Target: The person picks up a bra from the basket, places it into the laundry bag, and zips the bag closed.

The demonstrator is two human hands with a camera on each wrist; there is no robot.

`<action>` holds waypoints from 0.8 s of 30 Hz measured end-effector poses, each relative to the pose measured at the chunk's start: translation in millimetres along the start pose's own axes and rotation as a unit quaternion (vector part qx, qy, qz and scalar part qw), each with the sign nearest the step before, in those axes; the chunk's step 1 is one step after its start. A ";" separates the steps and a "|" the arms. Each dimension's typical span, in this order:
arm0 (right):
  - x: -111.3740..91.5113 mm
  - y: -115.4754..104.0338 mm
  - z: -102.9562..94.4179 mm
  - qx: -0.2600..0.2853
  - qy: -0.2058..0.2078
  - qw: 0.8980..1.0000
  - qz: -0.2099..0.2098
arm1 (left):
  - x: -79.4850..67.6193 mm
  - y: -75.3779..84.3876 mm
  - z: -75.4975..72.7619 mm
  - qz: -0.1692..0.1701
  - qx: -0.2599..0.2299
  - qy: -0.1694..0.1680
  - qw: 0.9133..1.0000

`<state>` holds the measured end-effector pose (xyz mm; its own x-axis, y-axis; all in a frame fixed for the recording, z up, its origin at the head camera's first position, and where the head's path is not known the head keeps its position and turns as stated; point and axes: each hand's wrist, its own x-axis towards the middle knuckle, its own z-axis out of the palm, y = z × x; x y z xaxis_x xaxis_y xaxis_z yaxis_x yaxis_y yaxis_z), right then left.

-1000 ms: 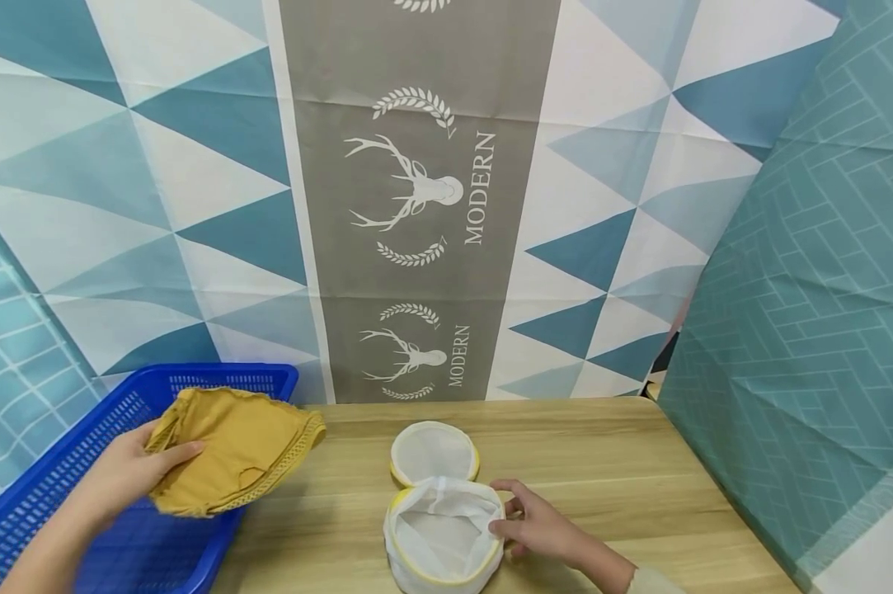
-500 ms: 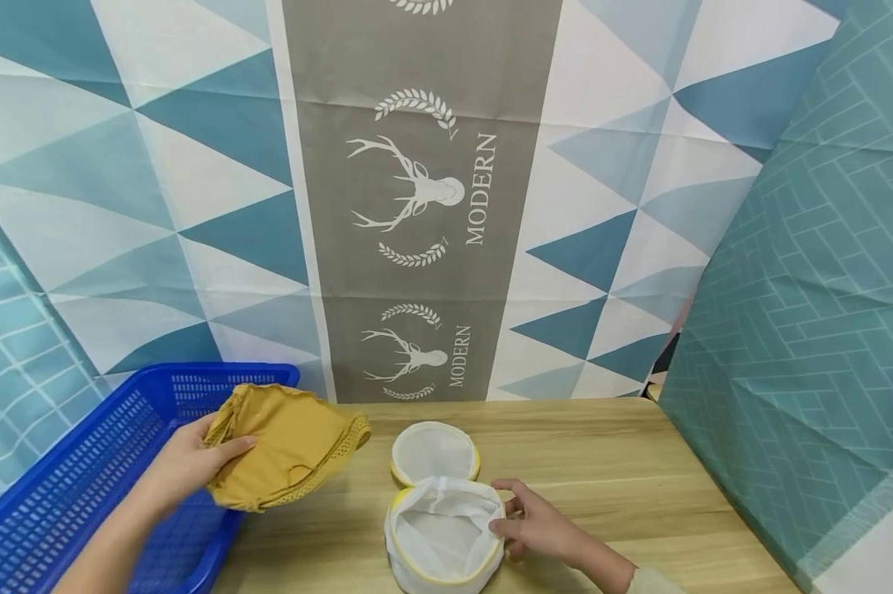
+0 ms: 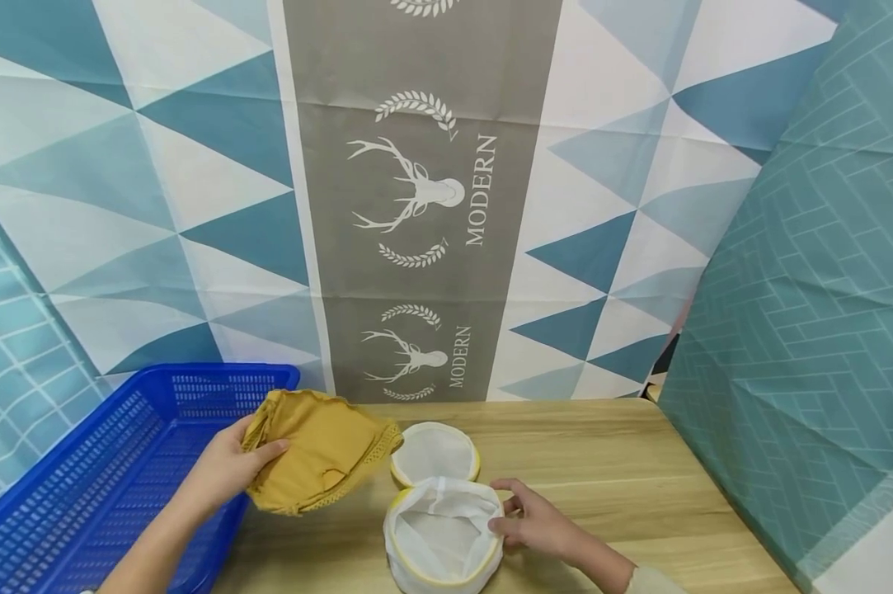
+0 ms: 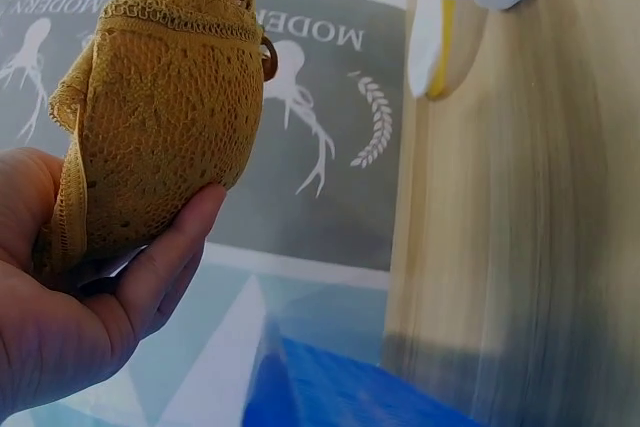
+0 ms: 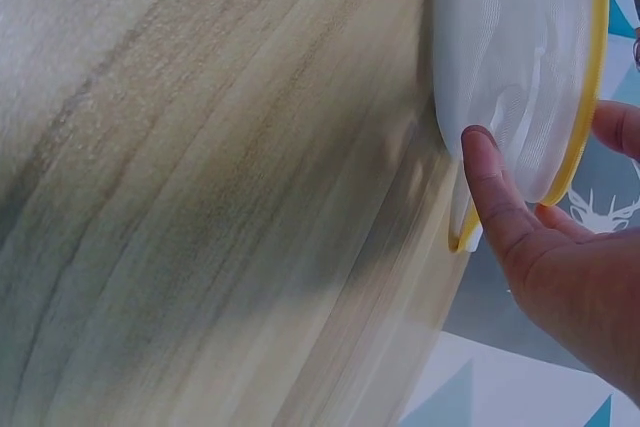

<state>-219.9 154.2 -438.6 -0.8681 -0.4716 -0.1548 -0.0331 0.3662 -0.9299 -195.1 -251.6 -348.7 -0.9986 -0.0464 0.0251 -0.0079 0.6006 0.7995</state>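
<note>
My left hand [image 3: 227, 469] grips a pair of mustard-yellow lace-trimmed panties [image 3: 320, 450] by its left side, thumb on top. The garment hangs above the table between the basket and a round white mesh laundry bag [image 3: 446, 536] with yellow trim. Lace and a narrow edge band of the panties [image 4: 165, 127] show in the left wrist view. The bag stands with its mouth open upward, its round lid [image 3: 434, 452] folded back behind it. At the bag's right rim, my right hand [image 3: 535, 521] holds the edge, thumb at the mouth and fingers outside the mesh wall [image 5: 510, 67].
A blue plastic basket [image 3: 160, 375] with slotted walls stands at the left, under my left forearm. The wooden table [image 3: 602, 462] ends at a patterned cloth backdrop [image 3: 416, 206]. A teal cloth [image 3: 810, 330] hangs along the right side.
My left hand has carried the panties rightward, from over the basket toward the mesh laundry bag, where they now overlap the lid's left edge in view. My right hand stays at the bag's rim.
</note>
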 end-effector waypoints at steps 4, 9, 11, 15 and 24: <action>-0.1 -1.5 0.3 -0.009 0.001 1.000 -0.002 | 0.9 0.6 9.6 -0.001 -0.015 -0.006 1.000; -0.3 -1.4 0.3 -0.014 0.003 1.000 -0.002 | 1.1 4.3 22.1 0.003 -0.026 -0.010 1.000; -0.3 -1.0 0.4 -0.014 0.004 1.000 -0.003 | 0.7 6.8 26.7 0.007 -0.022 -0.011 1.000; -0.1 -0.3 0.5 -0.014 0.006 1.000 -0.006 | 1.4 13.3 35.8 0.018 -0.015 -0.008 1.000; 1.4 0.8 0.6 -0.021 0.005 1.000 -0.005 | 7.4 25.9 63.6 0.036 -0.037 0.013 0.999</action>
<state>-220.8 153.3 -439.8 -0.8725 -0.4676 -0.1420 -0.0620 0.3943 -0.9169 -206.0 -185.6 -366.0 -0.9948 -0.0260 0.0985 0.0687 0.5421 0.8375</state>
